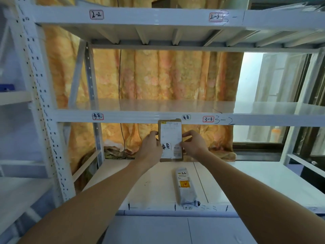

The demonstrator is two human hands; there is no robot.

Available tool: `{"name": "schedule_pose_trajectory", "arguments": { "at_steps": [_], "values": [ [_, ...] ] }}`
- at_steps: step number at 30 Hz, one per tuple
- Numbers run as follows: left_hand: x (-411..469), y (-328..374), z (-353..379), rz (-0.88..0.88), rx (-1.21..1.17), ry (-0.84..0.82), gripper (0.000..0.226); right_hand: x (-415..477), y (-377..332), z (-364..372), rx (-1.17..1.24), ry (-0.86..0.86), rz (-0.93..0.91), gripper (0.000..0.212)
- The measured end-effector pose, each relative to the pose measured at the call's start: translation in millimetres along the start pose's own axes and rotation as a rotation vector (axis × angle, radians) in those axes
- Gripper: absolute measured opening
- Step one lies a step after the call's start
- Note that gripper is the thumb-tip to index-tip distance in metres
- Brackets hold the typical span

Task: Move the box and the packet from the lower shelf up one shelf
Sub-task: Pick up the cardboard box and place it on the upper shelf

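Observation:
A brown cardboard box (170, 136) with a white shipping label is held upright between both hands above the lower shelf (246, 176). Its top edge overlaps the front beam of the shelf above (140, 116). My left hand (151, 147) grips the box's left side and my right hand (193, 144) grips its right side. A grey-white packet (185, 186) with a yellow and red sticker lies flat on the lower shelf, near its front edge, just below the box.
The white metal rack has a perforated upright (44, 110) on the left and a higher shelf (158, 16) overhead. An orange curtain (158, 76) hangs behind, with a window (274, 81) at right. Handwritten labels mark the beams.

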State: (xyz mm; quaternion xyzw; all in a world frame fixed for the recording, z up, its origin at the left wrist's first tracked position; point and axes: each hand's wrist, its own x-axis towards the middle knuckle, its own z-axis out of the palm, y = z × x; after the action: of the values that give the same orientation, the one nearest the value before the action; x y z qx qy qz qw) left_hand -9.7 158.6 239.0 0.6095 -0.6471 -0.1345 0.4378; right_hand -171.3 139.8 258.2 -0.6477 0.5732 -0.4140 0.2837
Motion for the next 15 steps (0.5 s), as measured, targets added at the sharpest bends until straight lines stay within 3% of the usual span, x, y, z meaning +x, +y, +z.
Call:
{"name": "schedule_pose_trajectory", "arguments": {
  "at_steps": [3, 7, 9, 15],
  "values": [
    [11, 18, -17, 0.021, -0.021, 0.116, 0.036, 11, -20, -9, 0.034, 0.036, -0.073, 0.023],
    [33, 38, -64, 0.013, -0.13, 0.388, 0.011, 26, -75, -2, 0.274, 0.042, -0.196, 0.021],
    [49, 38, -96, -0.007, -0.094, 0.502, 0.017, 34, -106, 14, 0.352, 0.0, -0.247, 0.021],
    [106, -13, -177, -0.147, -0.08, 0.52, 0.024, 73, -173, 93, 0.409, -0.084, -0.307, 0.03]
  ]
}}
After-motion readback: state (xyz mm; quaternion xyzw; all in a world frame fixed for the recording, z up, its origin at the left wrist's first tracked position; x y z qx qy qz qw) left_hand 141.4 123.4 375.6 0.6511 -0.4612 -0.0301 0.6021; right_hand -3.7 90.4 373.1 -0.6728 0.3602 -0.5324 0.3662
